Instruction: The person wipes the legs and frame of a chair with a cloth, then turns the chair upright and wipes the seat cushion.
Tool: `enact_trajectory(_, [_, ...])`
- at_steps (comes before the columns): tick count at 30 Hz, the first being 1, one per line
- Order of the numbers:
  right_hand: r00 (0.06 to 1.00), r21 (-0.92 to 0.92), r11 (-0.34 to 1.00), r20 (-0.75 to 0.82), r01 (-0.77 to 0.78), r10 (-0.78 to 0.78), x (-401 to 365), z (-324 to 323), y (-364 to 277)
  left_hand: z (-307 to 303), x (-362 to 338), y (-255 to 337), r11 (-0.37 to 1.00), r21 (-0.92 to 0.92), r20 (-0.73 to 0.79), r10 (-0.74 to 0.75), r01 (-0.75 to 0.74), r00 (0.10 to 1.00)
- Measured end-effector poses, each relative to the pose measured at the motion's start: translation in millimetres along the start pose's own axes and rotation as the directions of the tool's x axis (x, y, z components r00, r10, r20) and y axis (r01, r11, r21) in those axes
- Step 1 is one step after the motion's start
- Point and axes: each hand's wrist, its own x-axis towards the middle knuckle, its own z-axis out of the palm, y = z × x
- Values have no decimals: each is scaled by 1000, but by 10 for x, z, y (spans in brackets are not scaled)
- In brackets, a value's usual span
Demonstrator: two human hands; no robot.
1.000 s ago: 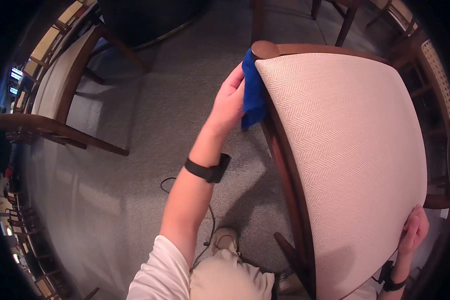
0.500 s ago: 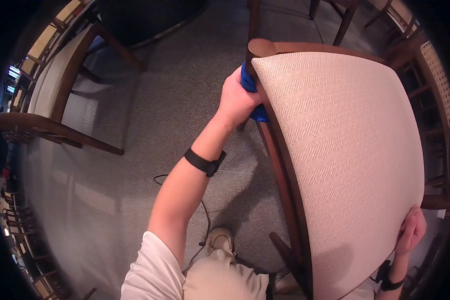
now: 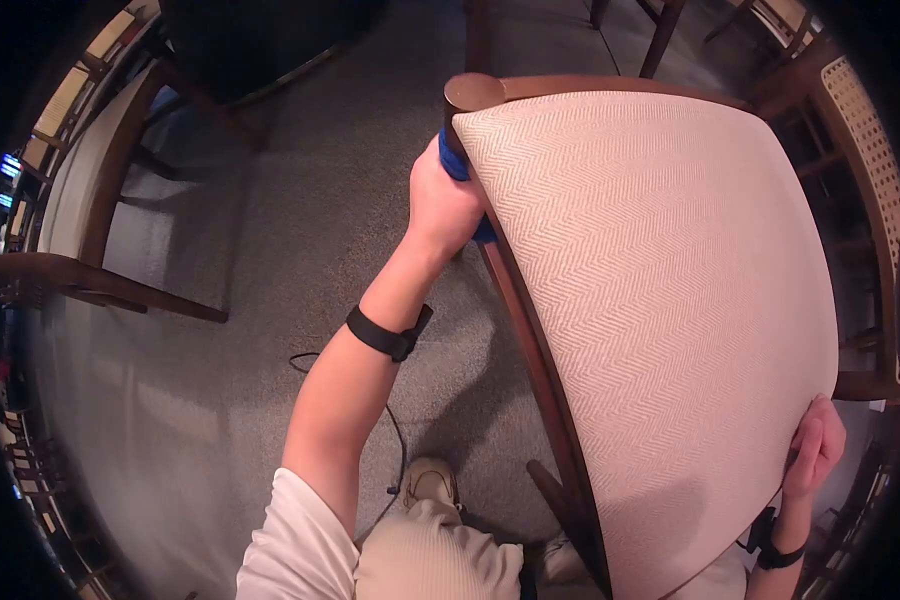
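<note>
A wooden chair with a cream herringbone-upholstered seat (image 3: 660, 320) fills the right half of the view. My left hand (image 3: 444, 200) is closed around the dark wooden side rail of the chair, just below the rounded top of a post (image 3: 475, 92). Between that hand and the wood is a blue cloth (image 3: 454, 156), mostly hidden by the fingers and the rail. At the far edge of the seat, my right hand (image 3: 818, 450) has its fingers curled against the upholstery, and part of its grip is hidden.
Another chair with a pale seat (image 3: 75, 185) stands at the left. A cane-panelled chair (image 3: 863, 150) is close on the right. A thin black cable (image 3: 400, 430) lies on the grey carpet (image 3: 220, 400) by my shoe (image 3: 431, 482). A dark rounded base (image 3: 260, 40) stands at the back.
The chair and both hands appear slightly further left in view. My left hand stays on the rail by the post, with less of the blue cloth showing below it. My right hand keeps its place.
</note>
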Motion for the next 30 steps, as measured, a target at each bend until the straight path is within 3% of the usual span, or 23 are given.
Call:
enact_trajectory(1, [1000,-4,1000,3,-1,1,-2,-10,-2,4,-21,-32,1000,-4,0,-3,3,1000])
enact_trajectory(3, [1000,61,998,-13,27,-26,-2,4,30,-16,-43,-184,967,-253,21,-16,20,1000])
enact_trajectory(4, [999,59,998,-17,32,-31,9,2,32,-83,-47,-263,967,-255,18,-10,14,1000])
enact_trajectory(6, [999,47,998,-27,34,-33,1,20,38,-265,-66,-381,777,-603,256,-29,183,966])
enact_trajectory(8, [1000,56,998,-18,15,-14,-13,16,33,-353,-74,-452,792,-586,251,-23,171,968])
enact_trajectory(10, [1000,59,998,-12,1,0,-1,13,27,-443,-51,-558,606,-744,365,15,282,931])
enact_trajectory(12, [999,75,997,-27,36,-34,14,19,27,-396,-79,-255,589,-745,361,-37,312,932])
enact_trajectory(14, [1000,59,998,-23,22,-21,14,9,20,-303,-70,-44,829,-468,193,-243,306,951])
enact_trajectory(17, [1000,61,998,-2,12,-12,-3,-10,49,-144,50,421,876,-482,154,91,-5,984])
enact_trajectory(18, [1000,74,997,8,14,-15,-17,-5,69,-135,87,469,880,-476,149,78,2,986])
enact_trajectory(20, [1000,68,998,8,8,-9,-40,5,89,-138,167,503,963,-266,98,-27,52,995])
enact_trajectory(21, [1000,52,999,-7,3,-3,-44,-1,92,-97,191,489,963,-264,90,-29,52,996])
enact_trajectory(23, [1000,42,999,28,-8,7,-71,-49,105,-11,230,445,919,-364,-62,140,-153,988])
enact_trajectory(26, [998,34,999,62,-13,11,-69,-54,104,-48,319,337,881,-468,-74,34,-65,997])
enact_trajectory(30, [998,57,998,60,-35,32,-90,-54,87,-83,461,25,902,-425,-195,-12,-73,981])
